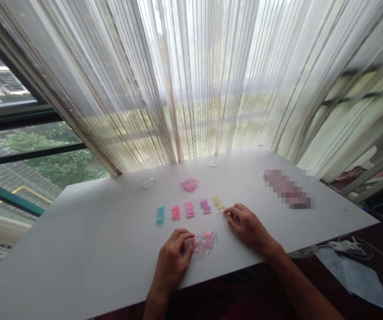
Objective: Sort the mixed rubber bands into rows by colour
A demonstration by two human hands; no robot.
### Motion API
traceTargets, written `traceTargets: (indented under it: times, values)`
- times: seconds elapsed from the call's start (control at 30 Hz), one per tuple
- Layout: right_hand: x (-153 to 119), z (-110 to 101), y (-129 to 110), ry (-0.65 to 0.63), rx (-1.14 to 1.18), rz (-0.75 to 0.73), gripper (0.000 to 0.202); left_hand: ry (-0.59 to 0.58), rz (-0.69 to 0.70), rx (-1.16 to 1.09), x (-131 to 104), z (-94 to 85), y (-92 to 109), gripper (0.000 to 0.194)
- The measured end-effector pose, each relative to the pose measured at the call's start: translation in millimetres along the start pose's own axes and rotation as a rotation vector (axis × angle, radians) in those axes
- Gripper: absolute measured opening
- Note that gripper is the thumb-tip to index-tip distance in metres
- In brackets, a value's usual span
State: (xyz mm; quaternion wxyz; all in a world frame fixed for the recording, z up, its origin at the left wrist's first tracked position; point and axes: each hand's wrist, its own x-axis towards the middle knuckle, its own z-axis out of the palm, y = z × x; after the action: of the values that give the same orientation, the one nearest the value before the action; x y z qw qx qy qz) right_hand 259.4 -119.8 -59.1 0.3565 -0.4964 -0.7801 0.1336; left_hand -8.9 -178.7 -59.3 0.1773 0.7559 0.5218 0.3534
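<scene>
My left hand (174, 255) is at the left edge of a loose pile of small pink, white and bluish pieces (206, 243), thumb and fingertips brought together in a pinch. What it grips, if anything, is too small to make out. My right hand (247, 224) rests beside the lower end of a column of pale yellow pieces (218, 203), also pinched, its contents unclear. Left of that column stand separate columns of purple pieces (205, 206), light pink pieces (190, 210), bright pink pieces (176, 213) and teal pieces (160, 216).
Behind the columns lies a second mixed pile (189, 184). Two clear round containers or lids, one at the left (148, 180) and one at the back (212, 162), sit on the white table (87, 249). A blurred-out reddish object (288, 189) lies right. Sheer curtains (204, 89) hang behind.
</scene>
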Motion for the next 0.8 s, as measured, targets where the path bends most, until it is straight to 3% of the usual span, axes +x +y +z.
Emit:
traceTargets:
  times: [0.17, 0.5, 0.8]
  values:
    - [-1, -2, 0, 0.021, 0.057, -0.028, 0.018, 0.06, 0.027, -0.011, 0, 0.6, -2, 0.032]
    - [-14, 20, -43, -0.13, 0.218, -0.129, 0.011, -0.007, 0.034, 0.032, 0, -2.2, 6, 0.013]
    - [-15, 21, -42, -0.159, 0.218, -0.134, 0.019, -0.017, 0.018, 0.126, 5, -3.1, 7, 0.02]
